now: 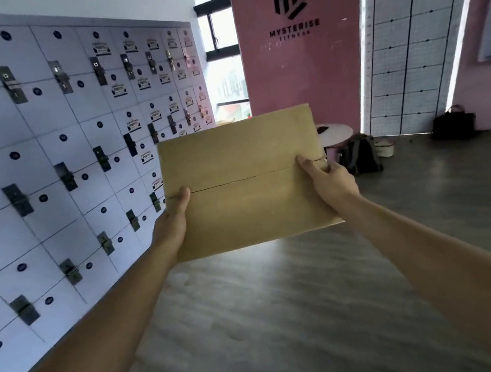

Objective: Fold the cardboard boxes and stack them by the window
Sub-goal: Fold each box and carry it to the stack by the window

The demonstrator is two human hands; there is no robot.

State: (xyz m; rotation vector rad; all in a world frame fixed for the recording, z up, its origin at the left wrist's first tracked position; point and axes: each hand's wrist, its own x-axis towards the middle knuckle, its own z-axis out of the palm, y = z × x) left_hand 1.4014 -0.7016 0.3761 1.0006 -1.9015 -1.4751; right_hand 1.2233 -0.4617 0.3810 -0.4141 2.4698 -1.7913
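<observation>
- The left hand (170, 222) grips the left edge of the box (245, 182), thumb on the front face at the seam, fingers hidden behind.
- The right hand (327, 176) grips the right edge, thumb pressed on the front by the seam, fingers curled round the edge.
- Both arms reach forward, nearly straight, and hold the box up in the air over the floor (292, 308).
- The box is plain brown cardboard, its 2 flaps meeting in a thin horizontal seam; no print shows on it.
- Left of it stands a wall of white lockers (35, 157) with metal hasps, round dark stickers and small labels too blurred to read.
- Behind it, a pink panel (310, 76) bears a black hexagonal logo and "MYSTERISE FITNESS".
- A window (221, 58) shows between lockers and panel, well beyond the box.
- Right of the panel hangs a white grid chart (415, 41); its heading is unreadable.
- A round white table (335, 134) and a dark backpack (361, 154) sit beyond the right hand.
- The floor is grey wood-grain plank.
</observation>
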